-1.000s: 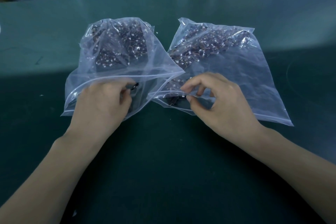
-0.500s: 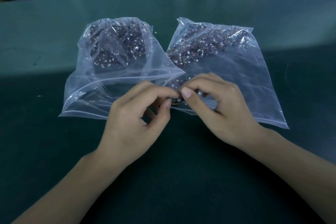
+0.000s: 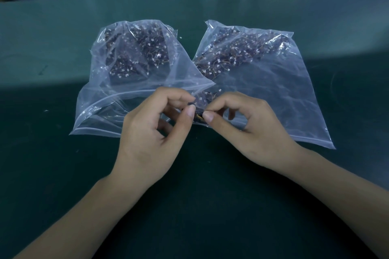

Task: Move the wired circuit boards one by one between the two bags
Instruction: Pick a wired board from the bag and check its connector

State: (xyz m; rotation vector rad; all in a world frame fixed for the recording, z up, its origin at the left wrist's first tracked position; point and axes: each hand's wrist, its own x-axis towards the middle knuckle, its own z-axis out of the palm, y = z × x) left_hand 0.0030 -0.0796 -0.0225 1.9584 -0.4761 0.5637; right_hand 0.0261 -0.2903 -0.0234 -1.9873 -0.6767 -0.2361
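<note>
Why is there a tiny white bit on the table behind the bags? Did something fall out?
Maybe. A small white speck lies on the green table, just outside the left bag. It resembles the white connectors inside, but it is too small to tell. Nothing else looks spilled or broken.

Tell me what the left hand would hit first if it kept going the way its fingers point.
The left hand points right, toward the small wired board it pinches; just beyond are the right hand's fingertips, probably met first, though depth is unclear.
</note>
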